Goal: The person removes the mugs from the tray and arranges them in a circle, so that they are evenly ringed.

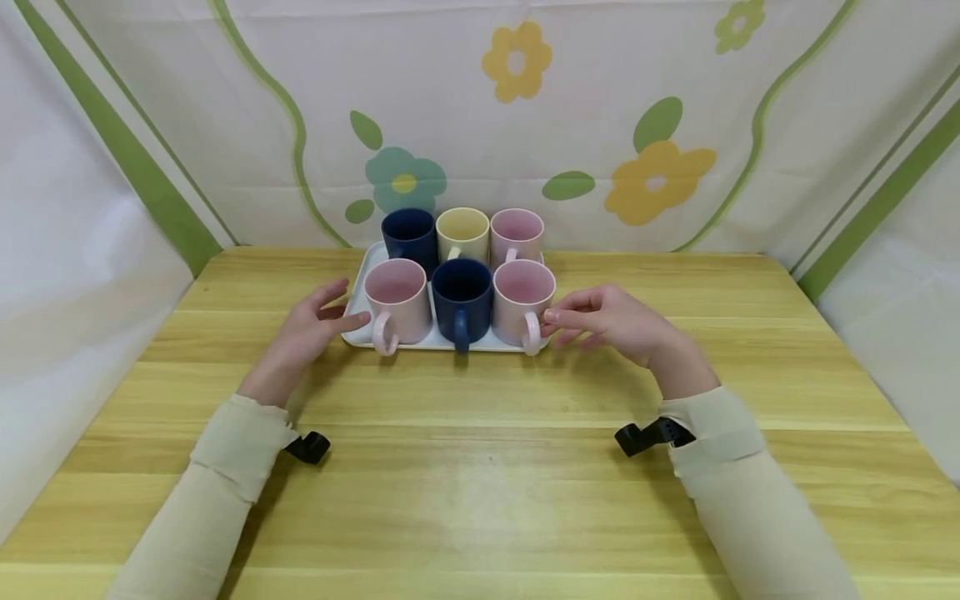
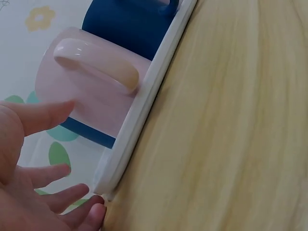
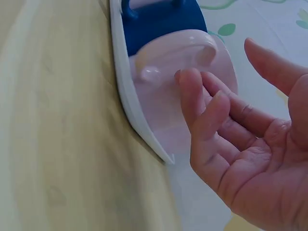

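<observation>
A white tray [image 1: 351, 337] holds several mugs in two rows, all upright. In the front row a pink mug [image 1: 408, 312] is on the left, a navy mug [image 1: 472, 312] in the middle and a pink mug [image 1: 513, 312] on the right, their handles toward me. Beside the tray's left edge is my left hand [image 1: 303, 329], fingers spread and holding nothing; whether its fingertips touch the tray, I cannot tell. My right hand [image 1: 618, 321] is at the right end, near the right pink mug's handle [image 3: 166, 45]. Its fingers are loosely bent and grip nothing.
Behind stand a navy mug [image 1: 411, 242], a cream mug [image 1: 465, 239] and a pink mug [image 1: 519, 237]. The wooden table [image 1: 480, 500] ends at a flowered cloth [image 1: 450, 83] close behind the tray. A black band [image 1: 660, 433] is on the right wrist.
</observation>
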### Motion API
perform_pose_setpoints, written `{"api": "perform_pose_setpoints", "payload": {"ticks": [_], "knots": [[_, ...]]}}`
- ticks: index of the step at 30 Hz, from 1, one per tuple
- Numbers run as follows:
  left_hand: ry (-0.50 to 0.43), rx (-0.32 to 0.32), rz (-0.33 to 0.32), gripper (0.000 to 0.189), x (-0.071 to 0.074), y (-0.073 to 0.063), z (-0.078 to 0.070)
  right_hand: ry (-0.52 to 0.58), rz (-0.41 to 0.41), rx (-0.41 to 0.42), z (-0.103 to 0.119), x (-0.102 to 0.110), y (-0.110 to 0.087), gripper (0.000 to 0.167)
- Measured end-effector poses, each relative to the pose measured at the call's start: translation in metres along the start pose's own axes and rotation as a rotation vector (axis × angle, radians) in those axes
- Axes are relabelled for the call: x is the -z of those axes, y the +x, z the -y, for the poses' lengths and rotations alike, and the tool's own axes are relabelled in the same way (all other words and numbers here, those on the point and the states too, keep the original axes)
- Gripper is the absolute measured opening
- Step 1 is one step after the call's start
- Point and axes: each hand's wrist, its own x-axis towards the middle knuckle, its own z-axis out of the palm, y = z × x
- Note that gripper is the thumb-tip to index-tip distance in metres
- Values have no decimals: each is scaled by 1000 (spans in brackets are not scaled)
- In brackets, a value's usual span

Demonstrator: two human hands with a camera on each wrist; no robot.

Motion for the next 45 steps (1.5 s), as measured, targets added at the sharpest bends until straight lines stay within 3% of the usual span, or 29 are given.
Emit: {"api": "perform_pose_setpoints", "payload": {"ticks": [8,18,23,33,45], "knots": [[72,-27,25,99,1,2,6,259,55,-40,-5,-18,5,39],[156,-68,42,100,-5,3,10,445,59,-109,-7,-39,8,42],[163,-53,34,99,-7,4,11,467,61,-121,-8,-45,10,43],[179,-51,28,99,-7,3,10,447,44,-67,-3,-51,5,39],[188,-56,31,99,-8,4,11,558,-79,-66,0,-57,4,30]]}}
